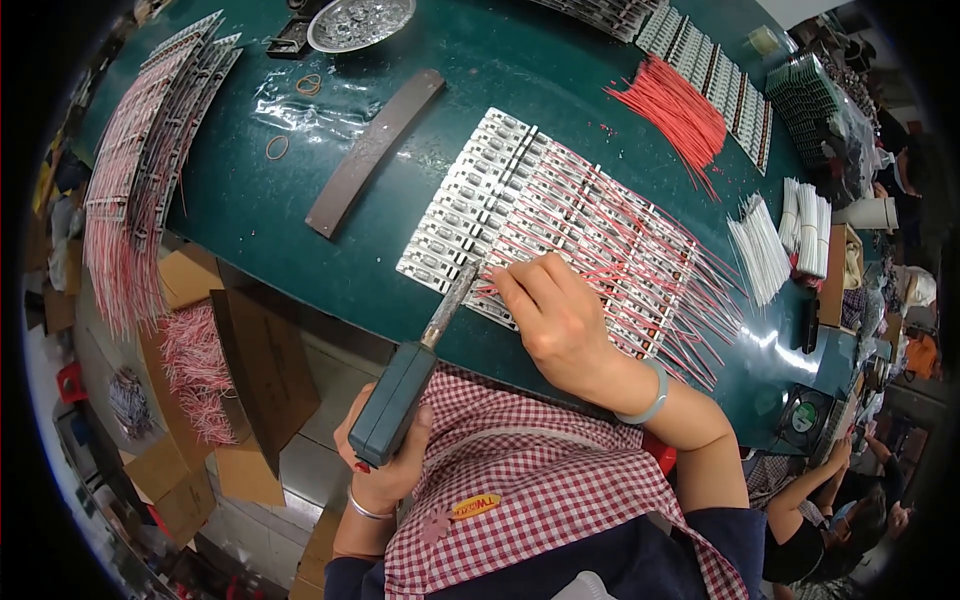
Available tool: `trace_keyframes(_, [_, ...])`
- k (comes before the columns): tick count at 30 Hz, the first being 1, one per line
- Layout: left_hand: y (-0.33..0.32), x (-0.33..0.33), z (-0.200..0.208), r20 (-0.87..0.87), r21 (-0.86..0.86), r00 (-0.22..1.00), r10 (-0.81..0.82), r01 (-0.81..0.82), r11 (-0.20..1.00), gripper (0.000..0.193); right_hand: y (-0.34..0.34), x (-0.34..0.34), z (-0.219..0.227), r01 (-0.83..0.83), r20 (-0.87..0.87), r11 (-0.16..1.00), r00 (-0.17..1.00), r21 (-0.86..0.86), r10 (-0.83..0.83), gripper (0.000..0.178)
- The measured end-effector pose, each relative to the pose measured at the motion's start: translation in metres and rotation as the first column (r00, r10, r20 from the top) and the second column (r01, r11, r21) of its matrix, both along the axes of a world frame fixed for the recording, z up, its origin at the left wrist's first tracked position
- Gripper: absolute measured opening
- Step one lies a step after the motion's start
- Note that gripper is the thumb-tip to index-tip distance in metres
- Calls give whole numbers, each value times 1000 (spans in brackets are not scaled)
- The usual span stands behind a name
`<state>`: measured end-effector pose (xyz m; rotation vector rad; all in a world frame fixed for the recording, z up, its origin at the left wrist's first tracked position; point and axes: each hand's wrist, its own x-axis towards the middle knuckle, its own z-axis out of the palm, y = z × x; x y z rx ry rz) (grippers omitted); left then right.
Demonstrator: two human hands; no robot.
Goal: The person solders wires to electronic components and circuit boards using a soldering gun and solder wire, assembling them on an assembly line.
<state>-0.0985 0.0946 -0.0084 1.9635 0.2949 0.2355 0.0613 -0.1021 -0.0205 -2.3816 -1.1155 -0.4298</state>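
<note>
My left hand [402, 468] is wrapped round a dark green soldering gun [395, 400]. Its long metal tip reaches up to the near edge of a panel of small white circuit boards [460, 220] lying on the table. Red and white wires [700, 285] run across the panel's right part and hang past its right side; its left columns are bare of wire. My right hand [565, 325] rests over the panel's near edge, thumb and index finger pinched close to the gun's tip. A thin red wire [487, 288] shows at those fingertips; the exact contact is hidden.
A brown bar [375, 150] lies left of the panel on the green table [270, 200]. Loose red wires [675, 110] and white wires [762, 250] lie to the right. Wired panels [150, 150] overhang the left edge above a carton [265, 370]. A metal dish [330, 35] stands behind.
</note>
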Motion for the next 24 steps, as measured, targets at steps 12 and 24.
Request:
trace_keyframes(12, [1,6,8,-59,35,998,-37,39,999,21,3,-1,3,0,-15,1000,1000,-26,-1,32])
trace_keyframes(24, [1,-6,-4,108,32,993,40,-43,999,25,2,-4,1,6,-14,1000,1000,-19,-6,33])
